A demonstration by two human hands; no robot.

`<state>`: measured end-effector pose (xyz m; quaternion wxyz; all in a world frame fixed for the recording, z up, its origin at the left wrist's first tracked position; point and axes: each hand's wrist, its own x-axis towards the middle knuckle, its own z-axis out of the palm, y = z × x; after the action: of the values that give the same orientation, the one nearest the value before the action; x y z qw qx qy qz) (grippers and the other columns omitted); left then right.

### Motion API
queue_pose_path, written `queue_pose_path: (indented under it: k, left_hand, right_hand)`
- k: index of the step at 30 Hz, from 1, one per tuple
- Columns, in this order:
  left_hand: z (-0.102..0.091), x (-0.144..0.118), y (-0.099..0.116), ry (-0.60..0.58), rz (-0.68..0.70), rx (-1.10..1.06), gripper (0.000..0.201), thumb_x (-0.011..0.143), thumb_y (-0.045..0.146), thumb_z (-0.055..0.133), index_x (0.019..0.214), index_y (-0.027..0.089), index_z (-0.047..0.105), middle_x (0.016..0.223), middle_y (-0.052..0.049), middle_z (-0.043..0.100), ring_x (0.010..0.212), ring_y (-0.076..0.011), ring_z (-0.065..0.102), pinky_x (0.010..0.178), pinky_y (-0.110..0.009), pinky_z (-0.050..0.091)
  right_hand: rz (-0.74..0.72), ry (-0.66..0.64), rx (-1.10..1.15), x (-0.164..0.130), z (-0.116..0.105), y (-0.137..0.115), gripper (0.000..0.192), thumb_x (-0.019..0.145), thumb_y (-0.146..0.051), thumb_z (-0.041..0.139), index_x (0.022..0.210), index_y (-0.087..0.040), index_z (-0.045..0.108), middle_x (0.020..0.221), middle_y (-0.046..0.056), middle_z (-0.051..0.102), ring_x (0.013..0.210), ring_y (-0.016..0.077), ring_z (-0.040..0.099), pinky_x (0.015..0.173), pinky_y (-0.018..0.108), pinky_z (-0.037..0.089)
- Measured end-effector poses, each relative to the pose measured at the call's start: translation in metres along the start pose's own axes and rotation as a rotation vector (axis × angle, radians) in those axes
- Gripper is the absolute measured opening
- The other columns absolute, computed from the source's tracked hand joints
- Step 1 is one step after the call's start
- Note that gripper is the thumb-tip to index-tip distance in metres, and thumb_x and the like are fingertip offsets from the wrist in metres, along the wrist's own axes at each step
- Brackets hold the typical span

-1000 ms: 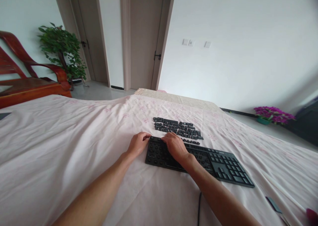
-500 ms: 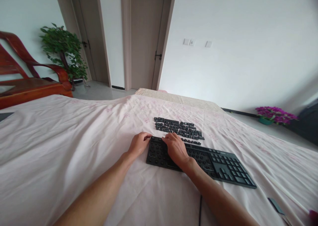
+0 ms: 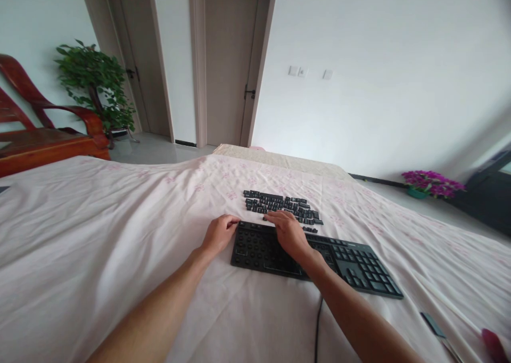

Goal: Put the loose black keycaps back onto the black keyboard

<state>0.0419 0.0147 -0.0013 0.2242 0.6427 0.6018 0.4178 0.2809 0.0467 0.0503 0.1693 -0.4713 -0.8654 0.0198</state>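
Observation:
A black keyboard [image 3: 263, 267] lies slanted on the bed sheet; its left and middle part is stripped to bare key switches, while the number pad side still has its caps. My left hand [image 3: 219, 234] pinches the keyboard's upper left corner. Over the keyboard's top edge reaches my right hand [image 3: 289, 231], its fingertips bent down together at a small black keycap [image 3: 264, 218]. Behind the keyboard, loose keycaps [image 3: 271, 198] are laid out in rows, some of them hidden by my right hand.
A pale floral sheet [image 3: 139, 235] covers the bed. The keyboard's cable [image 3: 317, 326] runs toward me. At the lower right lie a flat dark tool [image 3: 433, 324] and a dark pink object [image 3: 493, 344]. A wooden chair [image 3: 51, 134] and a green plant [image 3: 93, 86] stand far left.
My right hand has moved from the keyboard's top row forward to the near loose keycaps. My left hand stays at the corner. The whole view has shifted slightly.

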Motion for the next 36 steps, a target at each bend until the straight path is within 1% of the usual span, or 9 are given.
queue_pose_path:
  k: [3,6,8,14,18,24,28,33,36]
  left_hand:
    - [0.001,0.000,-0.001,0.006,0.013,0.001,0.024,0.083,0.020,0.054,0.096,0.021,0.074,0.101,-0.004,0.075,0.094,-0.0179,0.069,0.083,-0.025,0.050]
    - [0.001,0.000,-0.001,0.018,0.010,0.000,0.024,0.082,0.019,0.054,0.096,0.021,0.074,0.101,-0.004,0.075,0.093,-0.0177,0.069,0.084,-0.025,0.050]
    - [0.000,0.000,-0.001,0.016,0.013,0.002,0.025,0.082,0.019,0.054,0.097,0.021,0.074,0.100,-0.005,0.075,0.093,-0.0177,0.069,0.084,-0.025,0.050]
    - [0.000,0.000,-0.001,0.003,0.017,0.010,0.025,0.083,0.020,0.053,0.098,0.021,0.074,0.102,-0.005,0.075,0.095,-0.0180,0.068,0.085,-0.026,0.050]
    - [0.000,0.000,-0.002,0.007,0.013,0.014,0.025,0.083,0.020,0.054,0.098,0.020,0.074,0.102,-0.005,0.075,0.094,-0.0183,0.068,0.085,-0.026,0.050]
    - [0.001,0.000,-0.002,0.002,-0.001,0.014,0.025,0.083,0.020,0.054,0.098,0.021,0.074,0.102,-0.005,0.075,0.095,-0.0183,0.068,0.086,-0.026,0.050]
    - [-0.001,-0.001,0.001,0.003,-0.002,0.014,0.025,0.083,0.020,0.054,0.098,0.020,0.074,0.103,-0.005,0.075,0.095,-0.0181,0.069,0.086,-0.026,0.050]
    - [-0.001,-0.001,0.003,0.009,-0.008,0.016,0.024,0.082,0.019,0.054,0.097,0.021,0.074,0.101,-0.004,0.075,0.093,-0.0176,0.069,0.086,-0.026,0.050]
    - [-0.001,-0.001,0.002,0.007,-0.007,0.014,0.024,0.082,0.019,0.054,0.097,0.020,0.074,0.101,-0.004,0.075,0.094,-0.0178,0.069,0.086,-0.026,0.050]
  right_hand:
    - [0.104,0.096,-0.041,0.008,-0.008,0.016,0.036,0.092,-0.017,0.044,0.111,-0.029,0.072,0.116,0.002,0.067,0.108,0.0189,0.051,0.096,0.031,0.037]
    - [0.106,0.063,-0.122,0.015,-0.012,0.017,0.026,0.091,-0.028,0.051,0.099,-0.031,0.076,0.113,0.002,0.067,0.106,0.0217,0.048,0.092,0.032,0.035]
    - [0.074,0.030,-0.162,0.019,-0.011,0.011,0.024,0.091,-0.031,0.052,0.094,-0.032,0.076,0.111,0.002,0.066,0.104,0.0226,0.046,0.090,0.033,0.033]
    - [0.040,-0.048,-0.266,0.036,-0.002,-0.003,0.028,0.091,-0.026,0.050,0.084,-0.025,0.076,0.106,0.007,0.065,0.101,0.0245,0.043,0.083,0.036,0.030]
    - [0.032,-0.075,-0.304,0.044,0.005,-0.004,0.026,0.091,-0.025,0.051,0.083,-0.022,0.076,0.102,0.009,0.066,0.102,0.0251,0.043,0.082,0.037,0.029]
    - [-0.037,-0.086,-0.412,0.051,0.013,-0.006,0.025,0.090,-0.024,0.052,0.082,-0.018,0.075,0.099,0.013,0.066,0.100,0.0269,0.044,0.080,0.038,0.030]
    - [-0.079,-0.093,-0.457,0.054,0.014,-0.005,0.026,0.090,-0.021,0.050,0.083,-0.018,0.075,0.097,0.013,0.068,0.098,0.0269,0.045,0.079,0.038,0.032]
    - [-0.071,-0.106,-0.468,0.056,0.015,-0.005,0.025,0.090,-0.019,0.050,0.084,-0.019,0.075,0.098,0.012,0.069,0.100,0.0257,0.045,0.081,0.037,0.032]
    - [-0.072,-0.094,-0.438,0.053,0.010,-0.007,0.026,0.091,-0.019,0.050,0.083,-0.019,0.074,0.098,0.011,0.068,0.099,0.0248,0.046,0.081,0.036,0.031]
